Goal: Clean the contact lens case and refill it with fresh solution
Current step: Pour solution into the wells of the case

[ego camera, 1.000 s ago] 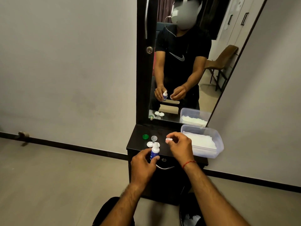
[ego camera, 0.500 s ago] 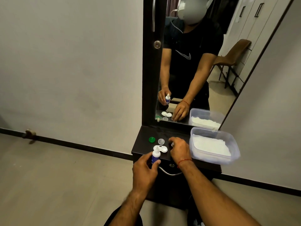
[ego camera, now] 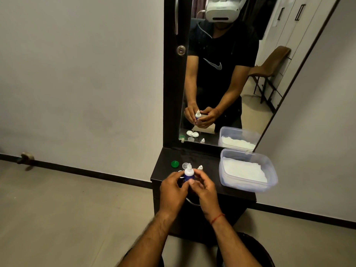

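Observation:
A small blue solution bottle with a white nozzle stands upright between both my hands, above the dark dresser top. My left hand grips its left side and my right hand holds its right side. The bottle's white cap stands on the dresser just behind my right fingers. A green lid and a clear lid lie at the back left. The white lens case is mostly hidden behind my hands; only its mirror reflection shows it.
A clear plastic tub holding white tissues sits on the right end of the dresser. A tall mirror rises behind it, showing a person's arms and a brown chair. A metal drawer handle curves below the front edge.
My right hand set the white cap down on the dresser, then came back onto the bottle. The bottle rose slightly and is now held by both hands.

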